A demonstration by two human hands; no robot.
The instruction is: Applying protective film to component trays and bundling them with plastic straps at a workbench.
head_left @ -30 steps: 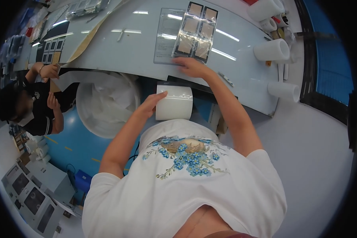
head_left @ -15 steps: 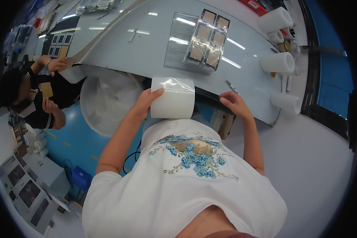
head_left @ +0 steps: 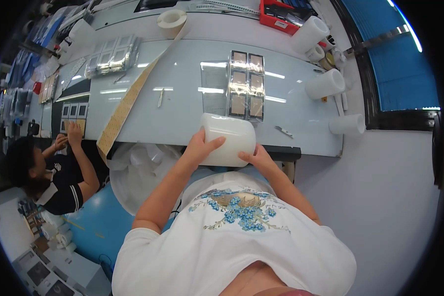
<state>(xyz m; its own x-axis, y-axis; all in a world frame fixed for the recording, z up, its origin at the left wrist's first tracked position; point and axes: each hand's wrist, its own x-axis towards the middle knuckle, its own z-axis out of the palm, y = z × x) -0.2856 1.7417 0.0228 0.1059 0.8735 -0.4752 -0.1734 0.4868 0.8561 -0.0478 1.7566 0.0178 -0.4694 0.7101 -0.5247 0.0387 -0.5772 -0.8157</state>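
Observation:
A wide roll of translucent white film (head_left: 232,132) is held between my two hands at the near edge of the table, in front of my shirt. My left hand (head_left: 200,150) grips its left end, thumb lying across the surface. At its lower right end my right hand (head_left: 260,160) holds on, with the thumb on the film and the other fingers mostly hidden. Just beyond the roll, a clear-wrapped tray of dark-framed tan squares (head_left: 246,84) rests on the grey tabletop (head_left: 182,116), overlapping a clear flat sheet (head_left: 214,81). A craft knife (head_left: 284,131) lies to the right.
More white film rolls (head_left: 325,84) stand along the right side. A yellowish strip (head_left: 128,103) runs from a tape roll (head_left: 171,22) over the near edge. Below it is a plastic-lined bin (head_left: 140,172). A co-worker (head_left: 66,172) handles framed squares at left; a red box (head_left: 281,17) sits behind.
My right hand has moved left from near the table edge and taken hold of the roll, which is now tilted. The view has shifted. The co-worker's hands are now together at the table.

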